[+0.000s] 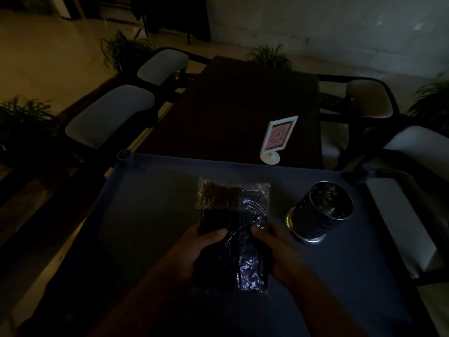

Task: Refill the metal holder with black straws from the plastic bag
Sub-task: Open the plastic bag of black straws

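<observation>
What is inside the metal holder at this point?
Nothing sticks out of the metal holder; only its perforated inner wall shows, and the bottom is too dark to see.

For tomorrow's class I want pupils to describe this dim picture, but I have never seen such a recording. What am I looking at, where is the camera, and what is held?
There is no machine here: a person wears one camera on the head, looking forward and down, so you see their own two hands. The left hand and right hand both grip a clear plastic bag of black straws, one on each side, over a blue surface. To the right stands a perforated metal holder; no straws show in it. Beyond, a white sign stand sits on a dark table.
</observation>
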Available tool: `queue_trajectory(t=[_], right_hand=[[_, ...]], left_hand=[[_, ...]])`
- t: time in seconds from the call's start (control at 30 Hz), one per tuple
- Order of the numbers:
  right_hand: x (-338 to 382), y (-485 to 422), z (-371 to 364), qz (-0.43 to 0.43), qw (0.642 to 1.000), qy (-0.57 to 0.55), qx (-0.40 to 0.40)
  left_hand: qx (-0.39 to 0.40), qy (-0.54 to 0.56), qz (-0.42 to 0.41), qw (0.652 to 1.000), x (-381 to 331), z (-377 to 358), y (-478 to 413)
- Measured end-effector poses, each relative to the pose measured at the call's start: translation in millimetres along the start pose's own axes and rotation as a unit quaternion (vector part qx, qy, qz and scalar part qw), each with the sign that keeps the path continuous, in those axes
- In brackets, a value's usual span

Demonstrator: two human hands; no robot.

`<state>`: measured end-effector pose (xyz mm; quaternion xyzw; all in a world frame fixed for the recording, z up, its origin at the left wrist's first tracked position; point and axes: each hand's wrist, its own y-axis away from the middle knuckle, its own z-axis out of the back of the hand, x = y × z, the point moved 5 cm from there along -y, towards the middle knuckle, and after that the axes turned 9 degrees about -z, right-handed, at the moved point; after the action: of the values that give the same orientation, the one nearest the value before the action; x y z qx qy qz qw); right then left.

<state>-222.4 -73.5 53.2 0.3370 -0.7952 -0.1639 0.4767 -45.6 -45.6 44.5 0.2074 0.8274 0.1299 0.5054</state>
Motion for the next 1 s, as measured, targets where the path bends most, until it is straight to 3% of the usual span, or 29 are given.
queue_trajectory(t=[0.43, 0.6, 0.7, 0.77, 0.87, 1.0], right_hand=[[45, 43, -10, 0.127, 0.97, 0.193, -0.071], [50, 46, -13, 0.152, 0.97, 0.185, -0.049], [61, 50, -11, 0.208, 0.955, 0.189, -0.094], [71, 55, -14, 0.255, 0.929, 0.226, -0.147], [86, 67, -26, 0.339, 0.856, 0.321, -0.223], [92, 79, -69, 0.416, 0.768, 0.442, -0.205]], left_hand=[[-0.006, -0.057, -0.1, 0.993, -42, -35, 27], [-0.037, -0.078, -0.094, 0.992, -48, -40, 34], [-0.06, -0.127, -0.121, 0.983, -51, -40, 40], [-0.092, -0.149, -0.121, 0.977, -51, -35, 40], [-0.131, -0.132, -0.134, 0.973, -55, -35, 39], [-0.12, -0.133, -0.141, 0.974, -55, -40, 38]])
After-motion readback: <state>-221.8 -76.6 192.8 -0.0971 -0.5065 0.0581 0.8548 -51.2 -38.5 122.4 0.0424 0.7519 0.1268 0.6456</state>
